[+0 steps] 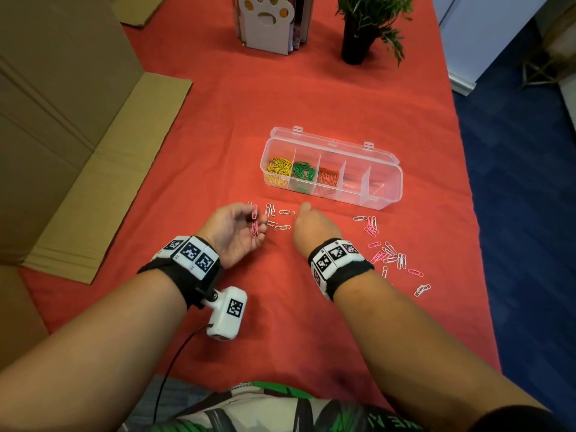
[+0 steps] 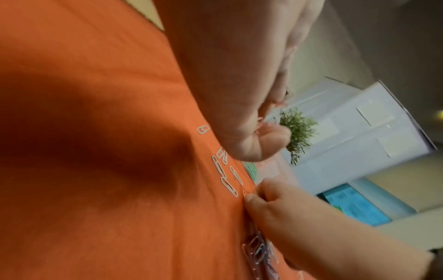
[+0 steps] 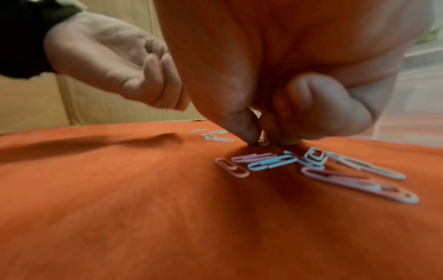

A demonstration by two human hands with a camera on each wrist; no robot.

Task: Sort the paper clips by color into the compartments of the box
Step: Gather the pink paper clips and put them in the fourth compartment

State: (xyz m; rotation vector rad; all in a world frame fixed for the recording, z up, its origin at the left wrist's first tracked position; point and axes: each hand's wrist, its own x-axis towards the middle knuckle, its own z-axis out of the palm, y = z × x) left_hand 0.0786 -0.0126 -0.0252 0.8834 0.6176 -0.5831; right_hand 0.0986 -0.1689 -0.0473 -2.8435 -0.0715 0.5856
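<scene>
Our left hand [image 1: 232, 230] sits palm up at 7 o'clock from the box [image 1: 378, 169], grip curled loosely around a few pink clips [image 1: 255, 221] of thin coated wire. Our right hand [image 1: 311, 227] is knuckles up at 6 o'clock of the box, thumb and fingertips [image 3: 246, 127] pinched down at the cloth. Right wrist view shows something small between them, too blurred to call.

The box is clear hard plastic, long, with rounded corners, lid hinged back at 12 o'clock, 5 compartments. From the left end: yellow clips [image 1: 278, 170], green clips [image 1: 303, 173], red-orange clips [image 1: 328, 176]. We can't read the contents of the last 2.

The worktop [image 1: 218, 126] is covered in soft orange-red cloth, faintly wrinkled. 4 or so white clips [image 1: 282, 227] lie between our hands. A loose scatter of pink and white clips [image 1: 389, 254] lies at 3 to 4 o'clock of our right hand, well apart from the box.

At 12 o'clock, far back: a paw-cutout white holder [image 1: 268, 23] and a dark-potted plant [image 1: 358, 35]. Corrugated cardboard [image 1: 103, 169] overlaps the worktop's 9 o'clock edge. The 3 o'clock edge drops to blue floor [image 1: 523, 213], close behind the scatter. The cloth is open at 6 o'clock.
</scene>
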